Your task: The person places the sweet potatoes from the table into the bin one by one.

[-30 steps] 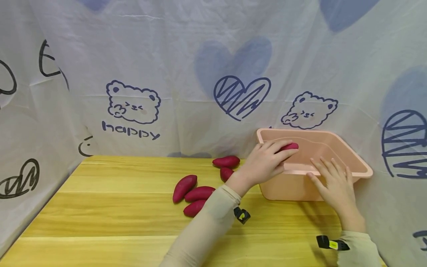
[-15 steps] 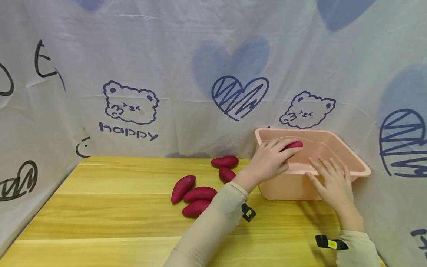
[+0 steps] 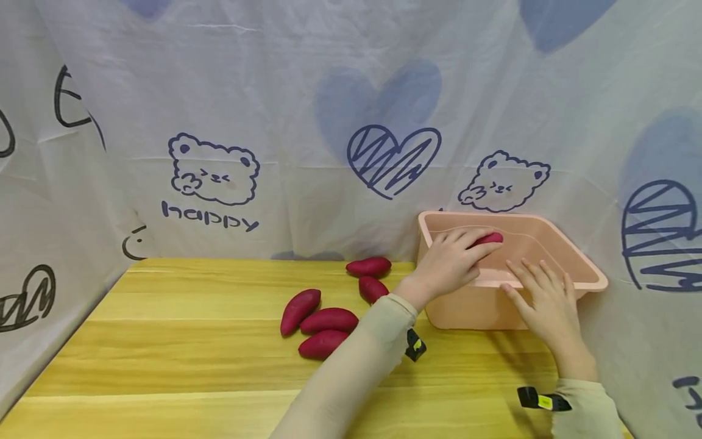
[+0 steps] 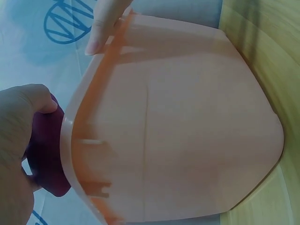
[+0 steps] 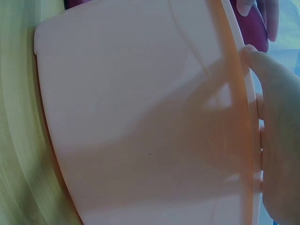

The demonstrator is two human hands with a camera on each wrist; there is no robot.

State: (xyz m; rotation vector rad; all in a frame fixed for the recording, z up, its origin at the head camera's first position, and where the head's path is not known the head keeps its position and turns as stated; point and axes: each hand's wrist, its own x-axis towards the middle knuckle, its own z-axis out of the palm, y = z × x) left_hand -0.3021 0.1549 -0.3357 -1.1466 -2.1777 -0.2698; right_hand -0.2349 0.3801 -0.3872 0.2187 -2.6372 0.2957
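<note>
My left hand (image 3: 451, 261) grips a dark red sweet potato (image 3: 491, 238) over the pink plastic basin (image 3: 477, 310). In the left wrist view the held sweet potato (image 4: 47, 145) shows just beyond the basin's rim, with thumb and fingers around it. My right hand (image 3: 550, 308) rests on the basin's front rim, fingers spread fairly straight over the inside. The right wrist view has its thumb (image 5: 257, 54) against the rim; the other fingers are mostly hidden behind it. Several more sweet potatoes (image 3: 329, 321) lie on the table left of the basin. Much of the basin's floor is hidden.
The wooden table (image 3: 181, 341) meets a printed cloth backdrop (image 3: 307, 201) at the back and both sides. The basin stands close to the cloth at the right. One sweet potato (image 3: 373, 289) lies just left of the basin, near another at the back edge.
My left hand has moved slightly right and farther over the basin, still gripping the sweet potato. My right hand stays on the rim. The whole view has shifted slightly.
</note>
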